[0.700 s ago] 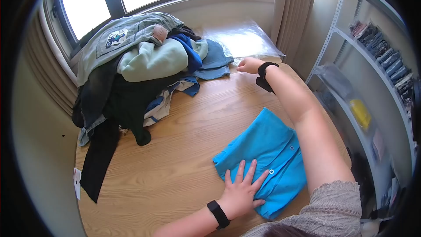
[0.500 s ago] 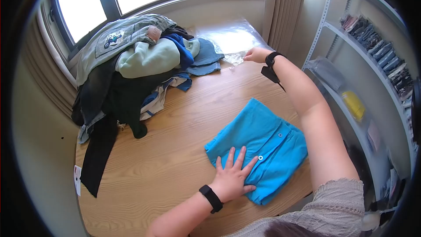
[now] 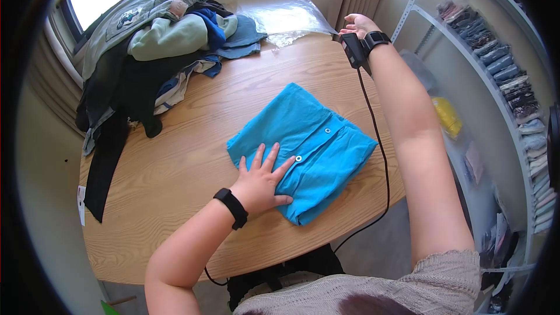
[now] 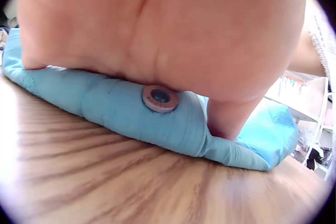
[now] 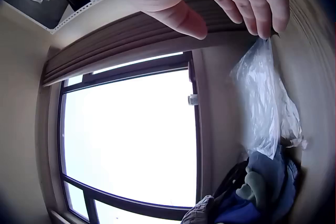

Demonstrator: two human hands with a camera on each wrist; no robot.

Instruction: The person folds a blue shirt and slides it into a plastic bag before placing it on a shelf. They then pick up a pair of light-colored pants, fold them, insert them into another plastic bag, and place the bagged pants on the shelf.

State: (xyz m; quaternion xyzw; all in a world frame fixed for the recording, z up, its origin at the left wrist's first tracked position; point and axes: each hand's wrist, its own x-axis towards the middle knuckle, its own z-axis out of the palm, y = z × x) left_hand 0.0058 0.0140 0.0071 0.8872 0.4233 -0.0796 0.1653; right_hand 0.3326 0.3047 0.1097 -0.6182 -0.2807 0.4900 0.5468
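Note:
A folded bright blue garment (image 3: 309, 140) with white-ringed buttons lies on the wooden table (image 3: 186, 198). My left hand (image 3: 259, 184) rests on it with the fingers spread; up close in the left wrist view, a ringed button (image 4: 160, 98) shows just below the palm. At the table's far right edge, my right hand (image 3: 360, 25) is beside a clear plastic sheet or bag (image 3: 283, 14). In the right wrist view the thumb stands apart from the loosely extended fingers, and the fingertips are right at the end of the plastic (image 5: 260, 92).
A heap of clothes (image 3: 157, 41) covers the far left of the table, with a black sleeve (image 3: 108, 169) hanging toward the near side. Metal shelving (image 3: 466, 64) with packed clothes stands on the right. A black cable (image 3: 382, 157) runs down from the right wrist.
My right hand has shifted rightward along the plastic, its fingers loosening from a curled pose. My left hand stays on the blue garment. The head view has tilted down and moved right.

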